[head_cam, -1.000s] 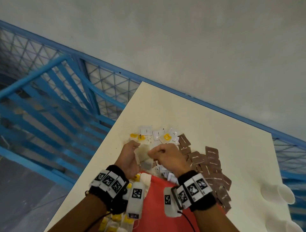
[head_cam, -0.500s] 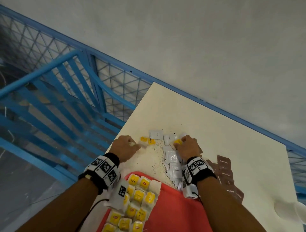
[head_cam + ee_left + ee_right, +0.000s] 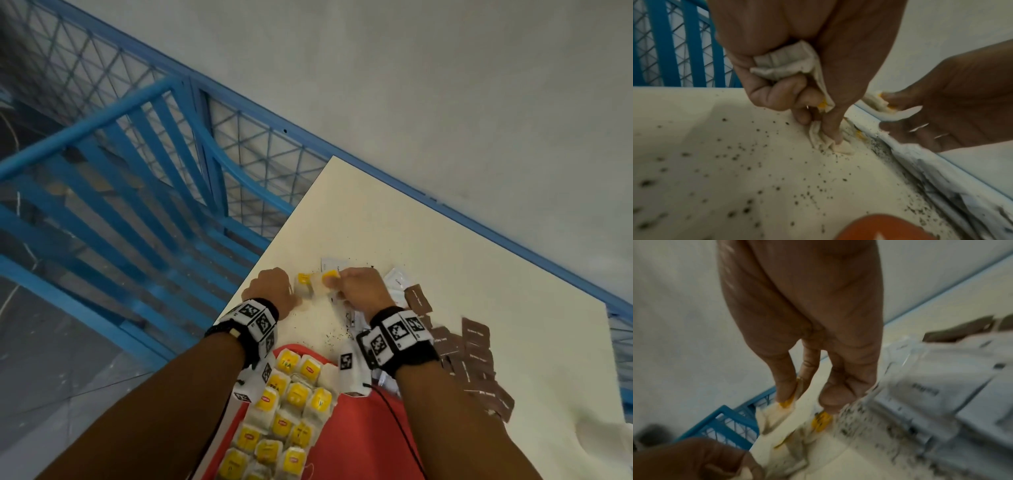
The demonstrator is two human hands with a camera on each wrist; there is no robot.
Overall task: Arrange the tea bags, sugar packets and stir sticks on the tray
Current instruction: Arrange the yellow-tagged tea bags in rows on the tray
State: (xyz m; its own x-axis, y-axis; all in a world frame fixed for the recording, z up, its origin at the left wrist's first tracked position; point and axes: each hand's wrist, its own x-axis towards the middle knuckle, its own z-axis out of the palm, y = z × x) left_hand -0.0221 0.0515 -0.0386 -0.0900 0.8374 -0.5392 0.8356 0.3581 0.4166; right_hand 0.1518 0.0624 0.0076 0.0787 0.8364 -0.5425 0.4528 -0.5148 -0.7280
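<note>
Status from my end: both hands at frame centre in head view, working loose tea bags on table just past the tray.

L hand: fingers clenched round a crumpled bag, w/ fingertip pinning a 2nd bag flat on the table.
R hand: thumb + forefinger pinching a bag by its yellow-tag end; other fingers curled, can't tell if they grip anything else.

Where stuff is:
- Tea bags, rows already laid on tray, lower centre of frame.
- White sugar pkts loose on table, right of R hand.
- Brown pkts spread lower right, off tray.
- Stir sticks: not visible.
- Tea dust scattered on table between hands and tray.

Handling, my read: bags are very light, soft, paper-thin, and they crush and leak, so the dust suggests at least one is leaking. I'd pinch at tag or top seam, not the body, light grip, no dragging across table. L-hand bag looks squeezed too hard already. Pkts are flat and slick, so edge pinch or slide to table edge. Task looks partway: tea rows started, pkts not yet on tray.
</note>
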